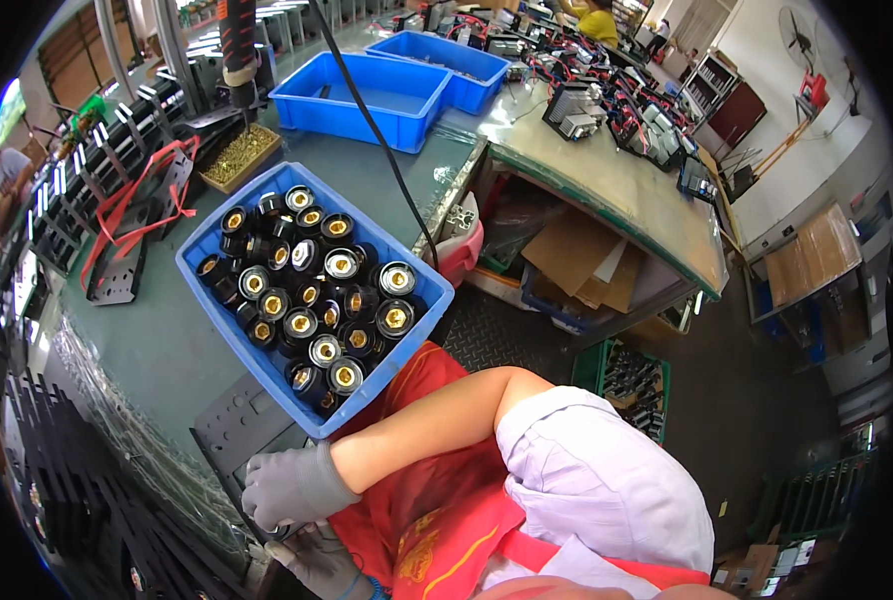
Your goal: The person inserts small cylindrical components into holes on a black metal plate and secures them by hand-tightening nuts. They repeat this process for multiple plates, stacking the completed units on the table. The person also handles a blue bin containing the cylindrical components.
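Observation:
My right hand (297, 487), in a grey glove, lies over the near end of a dark metal plate (232, 432) with punched holes. Its fingers are curled down, and whatever they grip is hidden beneath them. Just below it is my left hand (322, 562), also gloved in grey, with its fingers bent close to the plate's end and partly covered by the right hand. A little metal shows between the two hands, too small to name. Beyond the plate stands a blue bin (312, 428) full of round black fittings (302, 322) with brass or silver centres.
A power driver (237, 45) hangs above a box of small brass screws (242, 158). Blue trays (362, 105) stand at the back. Stacked black metal strips (97, 490) lie at left, near red straps (127, 215). A black cable (367, 110) crosses the bench. Another bench (607, 190) stands right.

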A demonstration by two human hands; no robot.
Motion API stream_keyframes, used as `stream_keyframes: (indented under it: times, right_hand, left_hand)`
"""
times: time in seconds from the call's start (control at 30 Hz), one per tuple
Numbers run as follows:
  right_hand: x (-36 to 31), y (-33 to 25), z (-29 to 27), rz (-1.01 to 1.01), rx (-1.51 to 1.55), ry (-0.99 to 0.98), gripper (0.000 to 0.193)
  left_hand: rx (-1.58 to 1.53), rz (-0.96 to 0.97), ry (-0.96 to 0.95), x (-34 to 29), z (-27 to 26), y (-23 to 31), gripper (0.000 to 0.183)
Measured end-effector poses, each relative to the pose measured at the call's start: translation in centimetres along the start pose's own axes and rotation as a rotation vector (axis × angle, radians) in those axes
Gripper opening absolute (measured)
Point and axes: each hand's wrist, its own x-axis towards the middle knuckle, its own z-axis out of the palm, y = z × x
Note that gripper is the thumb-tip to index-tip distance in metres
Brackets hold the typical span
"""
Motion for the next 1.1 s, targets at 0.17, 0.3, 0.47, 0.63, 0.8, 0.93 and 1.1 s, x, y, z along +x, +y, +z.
stream_keyframes:
  times: [0.17,0.3,0.47,0.63,0.8,0.93,1.1]
  right_hand:
    - [1.5,-0.7,-0.7,0.025,-0.011,-0.147,0.015]
    - [0.6,-0.4,-1.1,0.004,-0.017,-0.062,0.016]
    - [1.1,-1.3,-1.1,0.123,0.055,-0.118,0.016]
    - [1.7,-1.7,-2.3,0.059,0.043,-0.197,0.022]
    - [1.2,-1.9,-2.9,0.165,0.037,-0.163,0.025]
    - [0.4,-2.4,-2.1,0.169,-0.109,-0.017,0.019]
    - [-0.3,-1.7,-2.7,0.025,-0.115,0.147,0.019]
  left_hand:
    - [0.099,0.007,0.119,-1.7,2.6,0.5,0.044]
    - [0.092,-0.051,0.085,-1.4,1.9,0.2,0.045]
    - [0.127,-0.048,0.156,-2.2,3.2,0.4,0.046]
    - [0.150,-0.024,0.182,-2.4,4.7,0.4,0.049]
    - [-0.104,-0.065,0.023,-0.6,1.2,-0.3,0.046]
    - [-0.194,-0.047,0.055,-0.9,1.5,-0.3,0.048]
    - [-0.299,-0.036,0.087,-1.0,-1.2,0.1,0.050]
